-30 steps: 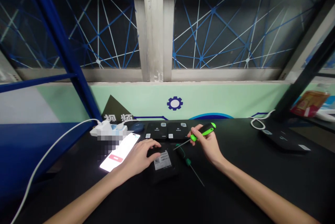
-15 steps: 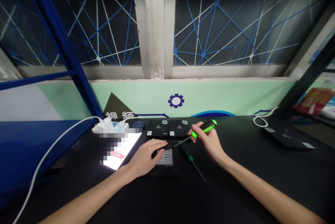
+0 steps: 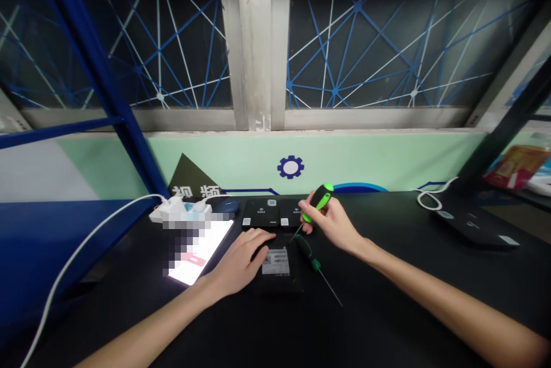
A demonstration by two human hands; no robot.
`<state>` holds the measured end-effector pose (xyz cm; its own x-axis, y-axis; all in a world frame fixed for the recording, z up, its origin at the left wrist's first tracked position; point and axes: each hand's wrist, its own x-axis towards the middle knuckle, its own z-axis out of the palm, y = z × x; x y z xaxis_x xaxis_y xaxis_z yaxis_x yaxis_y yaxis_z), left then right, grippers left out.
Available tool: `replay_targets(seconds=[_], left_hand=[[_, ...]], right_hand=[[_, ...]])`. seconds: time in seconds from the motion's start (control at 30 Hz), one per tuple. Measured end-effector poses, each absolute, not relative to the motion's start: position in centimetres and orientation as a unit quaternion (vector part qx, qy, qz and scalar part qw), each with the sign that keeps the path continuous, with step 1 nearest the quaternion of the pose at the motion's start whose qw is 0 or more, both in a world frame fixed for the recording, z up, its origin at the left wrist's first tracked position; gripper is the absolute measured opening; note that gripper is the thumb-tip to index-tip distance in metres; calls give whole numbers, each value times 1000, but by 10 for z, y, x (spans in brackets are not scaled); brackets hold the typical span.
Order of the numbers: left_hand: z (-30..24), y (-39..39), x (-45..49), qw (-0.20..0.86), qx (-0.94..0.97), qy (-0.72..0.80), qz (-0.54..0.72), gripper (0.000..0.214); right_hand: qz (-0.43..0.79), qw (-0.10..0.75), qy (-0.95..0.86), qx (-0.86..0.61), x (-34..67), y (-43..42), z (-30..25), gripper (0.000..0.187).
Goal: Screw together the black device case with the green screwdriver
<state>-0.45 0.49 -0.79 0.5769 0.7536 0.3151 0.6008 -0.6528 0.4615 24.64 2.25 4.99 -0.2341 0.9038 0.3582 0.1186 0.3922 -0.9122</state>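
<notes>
Right hand (image 3: pixel 337 223), green screwdriver (image 3: pixel 319 200) within grip

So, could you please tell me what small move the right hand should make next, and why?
I'd perhaps tilt the held screwdriver more upright with the right hand: its shaft leans, its tip is near the far right corner of the black box, and the left hand seems to steady the box's left side.

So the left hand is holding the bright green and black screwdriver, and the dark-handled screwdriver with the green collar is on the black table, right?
Not quite: the head view shows the bright green and black screwdriver in the right hand, not the left hand. The dark-handled screwdriver with the green collar is on the black table.
</notes>
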Motion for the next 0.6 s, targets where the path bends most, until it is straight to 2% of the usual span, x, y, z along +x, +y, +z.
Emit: replay_targets(seconds=[0.27,0.47,0.6], left_hand=[[-9,4,-4,112,884,395,224,38],[-11,4,-1,89,889,392,219,41],[-9,4,0,91,887,398,216,40]], right_hand=[[344,396,-767,-370,232,41,56,34],[398,448,-737,-313,234,41,20,29],[339,470,-751,-316,237,32,-7,22]])
